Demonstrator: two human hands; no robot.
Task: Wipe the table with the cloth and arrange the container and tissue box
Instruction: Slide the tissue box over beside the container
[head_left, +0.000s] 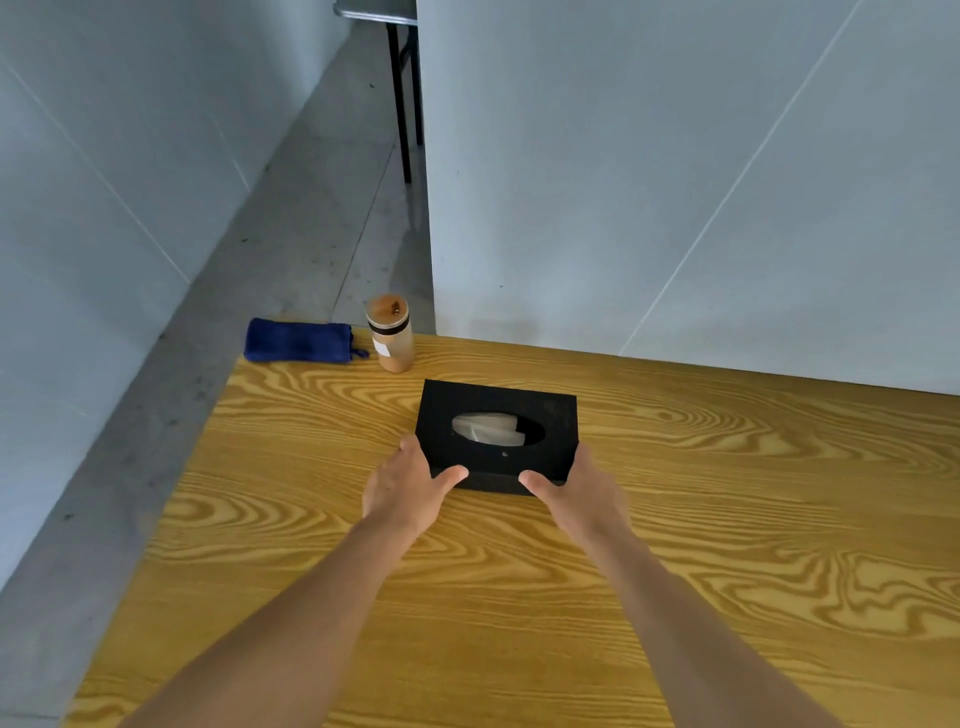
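Observation:
A black tissue box (558, 415) with an oval opening and white tissue showing sits on the wooden table (727, 545), a little back from the middle. My left hand (408, 486) clasps its near left corner, thumb along the front edge. My right hand (579, 493) clasps the near right corner the same way. A cylindrical container (390, 335) with a wooden lid stands upright at the table's far left corner. Beside it, to the left, lies a folded dark blue cloth (298, 340) on the table's far edge.
A grey partition wall (675, 182) stands right behind the table's far edge. The table's left edge drops to a grey concrete floor (291, 218). Black legs of another table (402, 104) stand further back.

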